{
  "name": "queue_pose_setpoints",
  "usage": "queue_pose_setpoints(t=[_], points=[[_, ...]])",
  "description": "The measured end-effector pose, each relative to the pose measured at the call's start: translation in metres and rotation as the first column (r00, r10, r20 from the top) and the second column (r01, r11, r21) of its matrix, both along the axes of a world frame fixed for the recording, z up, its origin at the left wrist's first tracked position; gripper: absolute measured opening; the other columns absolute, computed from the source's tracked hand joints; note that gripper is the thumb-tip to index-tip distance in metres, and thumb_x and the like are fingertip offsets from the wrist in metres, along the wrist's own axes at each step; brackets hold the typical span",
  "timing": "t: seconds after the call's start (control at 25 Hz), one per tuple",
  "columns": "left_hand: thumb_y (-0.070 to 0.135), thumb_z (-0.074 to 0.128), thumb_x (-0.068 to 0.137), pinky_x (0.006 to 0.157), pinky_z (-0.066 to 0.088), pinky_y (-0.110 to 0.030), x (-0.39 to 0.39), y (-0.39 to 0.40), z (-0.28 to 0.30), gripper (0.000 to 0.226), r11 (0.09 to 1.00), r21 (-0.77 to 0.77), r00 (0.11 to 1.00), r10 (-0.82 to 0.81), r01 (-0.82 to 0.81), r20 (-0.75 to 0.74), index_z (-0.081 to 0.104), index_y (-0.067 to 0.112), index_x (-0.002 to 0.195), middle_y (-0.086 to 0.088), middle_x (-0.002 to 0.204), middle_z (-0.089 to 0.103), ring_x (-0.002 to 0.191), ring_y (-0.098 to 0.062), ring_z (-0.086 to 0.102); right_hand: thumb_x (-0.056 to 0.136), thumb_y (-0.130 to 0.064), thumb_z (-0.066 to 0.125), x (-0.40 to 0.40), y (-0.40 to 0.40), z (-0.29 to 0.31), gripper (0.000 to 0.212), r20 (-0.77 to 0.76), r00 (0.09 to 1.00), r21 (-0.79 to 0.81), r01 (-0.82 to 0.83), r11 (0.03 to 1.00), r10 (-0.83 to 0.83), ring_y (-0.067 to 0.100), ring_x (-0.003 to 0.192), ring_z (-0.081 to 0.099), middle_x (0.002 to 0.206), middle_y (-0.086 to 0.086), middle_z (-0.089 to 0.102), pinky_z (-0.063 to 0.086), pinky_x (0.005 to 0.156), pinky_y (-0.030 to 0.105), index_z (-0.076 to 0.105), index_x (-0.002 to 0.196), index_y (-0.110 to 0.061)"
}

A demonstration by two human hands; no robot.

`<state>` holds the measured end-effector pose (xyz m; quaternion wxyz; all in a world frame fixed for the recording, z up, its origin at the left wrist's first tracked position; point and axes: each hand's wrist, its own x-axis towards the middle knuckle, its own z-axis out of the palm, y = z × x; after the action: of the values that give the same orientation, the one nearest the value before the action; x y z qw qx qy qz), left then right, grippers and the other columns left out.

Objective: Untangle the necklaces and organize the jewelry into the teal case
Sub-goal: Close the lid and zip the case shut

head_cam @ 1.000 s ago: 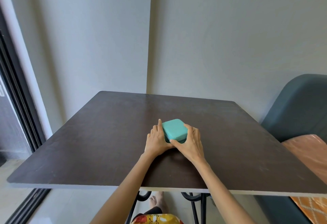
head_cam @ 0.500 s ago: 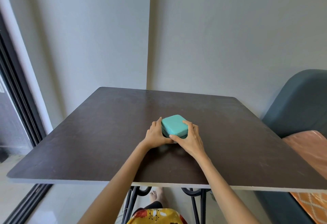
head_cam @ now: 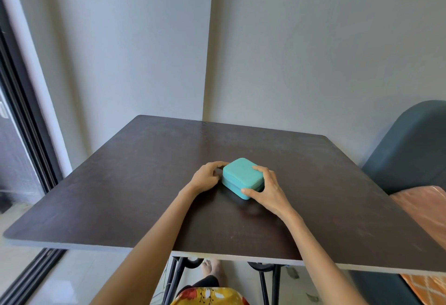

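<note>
A small square teal case (head_cam: 241, 176) with rounded corners lies closed in the middle of the dark brown table (head_cam: 120, 184). My right hand (head_cam: 269, 190) grips it from the right, thumb on the near corner and fingers over the far right edge. My left hand (head_cam: 207, 177) rests at the case's left side, fingers curled with the tips pinched at its far left corner. No necklaces or other jewelry are visible.
A dark teal chair (head_cam: 410, 150) with an orange patterned cushion (head_cam: 424, 210) stands at the table's right. Grey walls meet in a corner behind the table. A dark sliding-door frame (head_cam: 21, 121) runs along the left.
The case has turned slightly under my hands. My left fingers have slid from the case's near left side to its far left corner, and my right thumb has shifted to the near corner.
</note>
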<state>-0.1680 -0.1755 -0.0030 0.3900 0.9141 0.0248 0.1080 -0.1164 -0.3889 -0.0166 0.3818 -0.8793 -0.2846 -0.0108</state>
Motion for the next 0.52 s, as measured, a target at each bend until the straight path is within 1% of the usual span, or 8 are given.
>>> queue_pose_setpoints(t=[0.04, 0.2, 0.36, 0.48, 0.52], points=[[-0.003, 0.042, 0.088, 0.09, 0.049, -0.031, 0.003, 0.002, -0.001, 0.047, 1.0, 0.02, 1.0, 0.01, -0.01, 0.0, 0.057, 0.021, 0.126, -0.001, 0.123, 0.062, 0.086, -0.008, 0.055, 0.071, -0.051, 0.072, 0.0, 0.0, -0.001, 0.074, 0.006, 1.0, 0.002, -0.001, 1.0, 0.001, 0.006, 0.113, 0.034, 0.125, -0.015, 0.027, 0.037, 0.084, 0.027, 0.031, 0.131, -0.038], [0.001, 0.047, 0.09, 0.088, 0.052, -0.034, 0.011, 0.006, -0.004, 0.034, 0.998, 0.042, 0.999, 0.052, -0.053, 0.016, 0.065, 0.015, 0.116, -0.004, 0.115, 0.065, 0.092, -0.015, 0.058, 0.072, -0.052, 0.072, 0.001, 0.0, -0.002, 0.074, 0.022, 1.0, 0.007, -0.003, 1.0, 0.002, 0.004, 0.113, 0.032, 0.123, -0.017, 0.026, 0.036, 0.084, 0.026, 0.031, 0.132, -0.037], [0.006, 0.051, 0.088, 0.078, 0.049, -0.029, 0.005, 0.002, -0.008, 0.024, 0.988, 0.079, 0.986, 0.126, -0.135, 0.109, 0.07, 0.013, 0.101, -0.002, 0.105, 0.065, 0.083, -0.013, 0.056, 0.071, -0.05, 0.074, 0.0, 0.0, -0.002, 0.073, 0.028, 0.999, 0.028, 0.018, 0.999, -0.018, 0.004, 0.112, 0.033, 0.127, -0.013, 0.03, 0.038, 0.083, 0.026, 0.034, 0.13, -0.034], [0.013, 0.052, 0.086, 0.072, 0.051, -0.031, -0.007, -0.002, -0.007, 0.02, 0.977, 0.098, 0.974, 0.172, -0.188, 0.15, 0.071, 0.016, 0.091, 0.002, 0.097, 0.065, 0.075, -0.014, 0.059, 0.07, -0.05, 0.074, -0.002, 0.001, -0.002, 0.073, 0.046, 0.998, 0.027, 0.029, 0.999, -0.031, 0.007, 0.113, 0.036, 0.131, -0.007, 0.033, 0.039, 0.082, 0.027, 0.036, 0.13, -0.033], [0.015, 0.053, 0.085, 0.069, 0.05, -0.03, -0.012, -0.003, -0.006, 0.019, 0.972, 0.114, 0.971, 0.185, -0.204, 0.153, 0.071, 0.017, 0.09, 0.004, 0.095, 0.064, 0.073, -0.014, 0.059, 0.07, -0.05, 0.074, -0.002, 0.001, -0.002, 0.073, 0.048, 0.998, 0.024, 0.036, 0.999, -0.038, 0.009, 0.115, 0.037, 0.132, -0.006, 0.033, 0.04, 0.083, 0.029, 0.036, 0.13, -0.032]])
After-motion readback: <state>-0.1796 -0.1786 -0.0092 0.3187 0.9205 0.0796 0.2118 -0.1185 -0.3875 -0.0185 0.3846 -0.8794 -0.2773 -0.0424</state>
